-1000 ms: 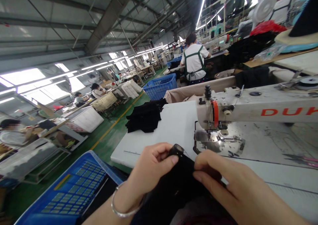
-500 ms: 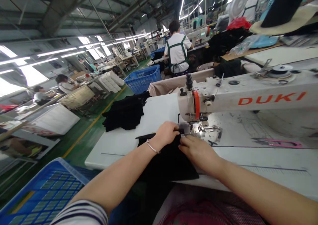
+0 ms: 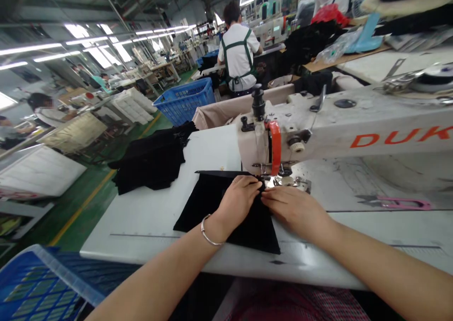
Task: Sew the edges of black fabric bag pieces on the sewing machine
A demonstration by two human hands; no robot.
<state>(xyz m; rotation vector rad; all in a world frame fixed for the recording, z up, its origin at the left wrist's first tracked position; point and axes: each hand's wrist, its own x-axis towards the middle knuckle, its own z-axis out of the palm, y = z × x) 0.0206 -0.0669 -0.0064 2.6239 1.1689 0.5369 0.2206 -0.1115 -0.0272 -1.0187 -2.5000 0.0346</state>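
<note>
A black fabric piece [image 3: 201,200] lies on the white sewing table [image 3: 141,222], its upper right corner at the needle area of a sewing machine [image 3: 318,127]. My left hand [image 3: 238,199] rests on the fabric with its fingers closed on the edge near the presser foot, whose contact with the cloth is hidden. On the right side of that same corner, my right hand [image 3: 295,207] has its fingers pressed together on the fabric edge. Both sets of fingertips almost meet just in front of the machine head. A metal guide [image 3: 300,184] sits behind my right fingers.
Pink thread snips [image 3: 399,202] lie right of my right hand. A pile of black fabric [image 3: 152,158] overhangs the table's left side. One blue basket [image 3: 46,283] stands at lower left, another blue basket [image 3: 187,99] farther back. Beyond the machine sits a co-worker [image 3: 238,52].
The black fabric now spreads farther left and lies flatter on the table, with its front edge higher up. My left hand has moved from the fabric's far edge onto the cloth. The view has shifted.
</note>
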